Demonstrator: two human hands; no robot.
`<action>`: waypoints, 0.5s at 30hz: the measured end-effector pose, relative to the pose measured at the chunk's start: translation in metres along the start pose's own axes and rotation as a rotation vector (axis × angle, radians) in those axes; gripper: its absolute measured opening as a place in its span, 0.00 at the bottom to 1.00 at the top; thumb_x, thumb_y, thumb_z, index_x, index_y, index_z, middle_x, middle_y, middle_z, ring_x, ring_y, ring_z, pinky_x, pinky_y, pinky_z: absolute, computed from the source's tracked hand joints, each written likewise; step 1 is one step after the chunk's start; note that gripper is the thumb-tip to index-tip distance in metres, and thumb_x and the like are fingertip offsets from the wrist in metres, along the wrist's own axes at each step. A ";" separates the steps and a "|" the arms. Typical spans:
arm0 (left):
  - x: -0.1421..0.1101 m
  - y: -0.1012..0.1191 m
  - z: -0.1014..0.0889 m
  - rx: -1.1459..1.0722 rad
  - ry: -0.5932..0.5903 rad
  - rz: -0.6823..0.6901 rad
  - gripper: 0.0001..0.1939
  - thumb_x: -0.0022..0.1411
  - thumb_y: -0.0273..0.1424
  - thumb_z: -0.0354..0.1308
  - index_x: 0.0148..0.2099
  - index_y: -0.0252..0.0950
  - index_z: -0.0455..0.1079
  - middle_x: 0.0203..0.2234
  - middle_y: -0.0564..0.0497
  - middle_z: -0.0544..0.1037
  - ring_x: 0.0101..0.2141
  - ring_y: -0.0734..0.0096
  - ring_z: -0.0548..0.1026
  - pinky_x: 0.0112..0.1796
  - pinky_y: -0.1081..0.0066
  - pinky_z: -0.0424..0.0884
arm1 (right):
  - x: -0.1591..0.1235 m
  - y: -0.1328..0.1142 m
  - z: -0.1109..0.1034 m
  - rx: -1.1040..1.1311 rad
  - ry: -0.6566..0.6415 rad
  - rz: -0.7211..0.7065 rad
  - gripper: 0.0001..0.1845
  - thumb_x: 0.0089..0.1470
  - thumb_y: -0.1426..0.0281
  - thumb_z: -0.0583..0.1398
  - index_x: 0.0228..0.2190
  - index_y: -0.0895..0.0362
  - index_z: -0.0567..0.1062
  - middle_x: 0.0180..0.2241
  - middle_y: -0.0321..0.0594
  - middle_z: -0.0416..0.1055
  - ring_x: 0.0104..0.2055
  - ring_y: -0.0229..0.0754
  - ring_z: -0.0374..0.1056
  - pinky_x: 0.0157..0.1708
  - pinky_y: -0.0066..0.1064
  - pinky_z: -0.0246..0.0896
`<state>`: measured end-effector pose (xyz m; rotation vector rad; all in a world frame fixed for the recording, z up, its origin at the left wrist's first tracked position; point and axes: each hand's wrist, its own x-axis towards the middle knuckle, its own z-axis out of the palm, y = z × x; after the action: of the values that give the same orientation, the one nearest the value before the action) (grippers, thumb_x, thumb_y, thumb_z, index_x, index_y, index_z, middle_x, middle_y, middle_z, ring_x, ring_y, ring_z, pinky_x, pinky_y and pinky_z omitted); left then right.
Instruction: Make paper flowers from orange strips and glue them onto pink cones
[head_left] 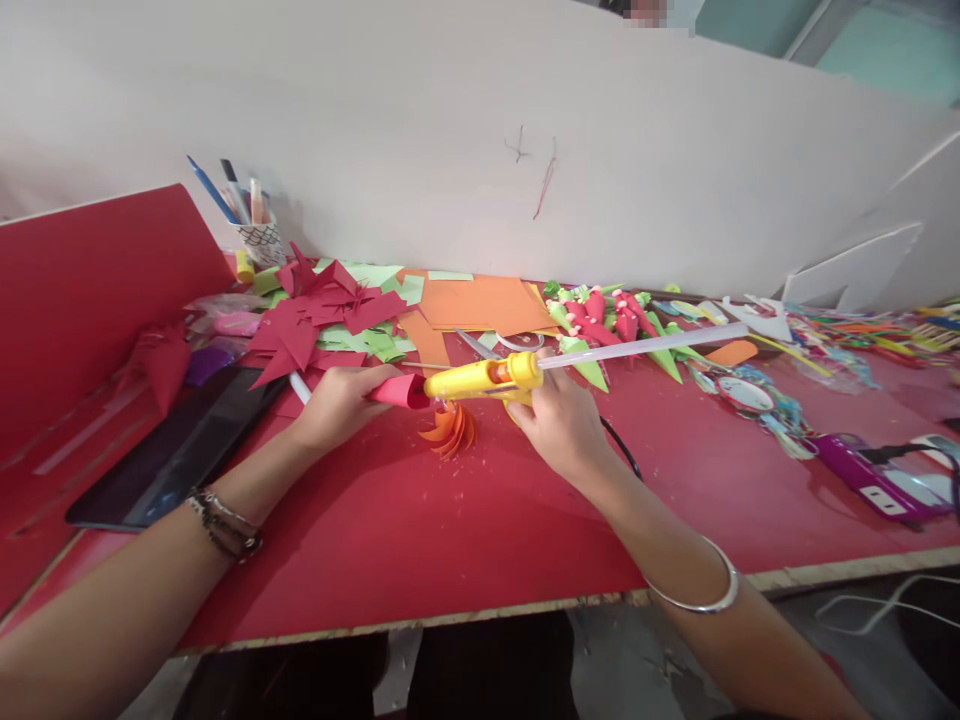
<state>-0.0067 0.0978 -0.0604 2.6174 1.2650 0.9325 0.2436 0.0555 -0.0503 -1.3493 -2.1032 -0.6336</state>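
Observation:
My left hand [341, 405] pinches a rolled piece of red paper [401, 391], its open end turned to the right. In my right hand [559, 415] is a yellow glue gun [484, 376], gripped by its handle and pointing left. The gun's front end meets the mouth of the red paper roll; whether the nozzle touches the paper inside is hidden. A long translucent glue stick [645, 345] sticks out of the gun's back. On the table just below the gun lies an orange curled paper flower [452, 430].
Red paper cutouts [315, 310] and orange sheets [480, 303] lie along the back. Red-and-green paper pieces [611, 315] are heaped right of them. A dark phone [176, 450] lies left, a pen cup [259, 240] behind it. A purple power strip [862, 475] sits right.

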 end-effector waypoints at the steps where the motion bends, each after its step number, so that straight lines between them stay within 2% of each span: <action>1: 0.000 0.000 0.000 0.005 0.004 0.014 0.12 0.54 0.35 0.50 0.34 0.34 0.70 0.19 0.54 0.72 0.19 0.78 0.66 0.22 0.79 0.59 | 0.000 0.000 0.000 0.002 -0.005 0.003 0.17 0.46 0.73 0.51 0.41 0.63 0.66 0.34 0.48 0.67 0.26 0.41 0.65 0.16 0.28 0.55; 5: 0.000 0.000 0.000 0.025 0.031 0.064 0.11 0.55 0.33 0.50 0.35 0.33 0.70 0.19 0.54 0.73 0.18 0.79 0.66 0.22 0.79 0.59 | 0.001 -0.002 -0.002 0.010 -0.017 0.009 0.18 0.45 0.73 0.51 0.41 0.63 0.66 0.35 0.48 0.67 0.25 0.41 0.64 0.15 0.28 0.53; 10: -0.001 -0.001 0.000 0.060 0.028 0.045 0.11 0.55 0.33 0.49 0.35 0.34 0.71 0.19 0.54 0.73 0.18 0.79 0.66 0.22 0.80 0.59 | 0.002 -0.003 -0.002 0.042 -0.030 0.021 0.19 0.45 0.74 0.51 0.42 0.63 0.65 0.37 0.50 0.66 0.25 0.40 0.64 0.15 0.28 0.51; 15: -0.002 -0.004 0.001 0.078 0.049 0.057 0.11 0.55 0.31 0.49 0.37 0.34 0.71 0.20 0.54 0.74 0.18 0.79 0.67 0.22 0.80 0.59 | 0.003 -0.004 -0.003 0.084 -0.040 0.029 0.20 0.44 0.74 0.49 0.41 0.64 0.65 0.33 0.47 0.66 0.23 0.39 0.62 0.14 0.28 0.48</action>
<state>-0.0099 0.0994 -0.0630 2.7191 1.2694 0.9810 0.2391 0.0535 -0.0467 -1.3533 -2.1140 -0.5041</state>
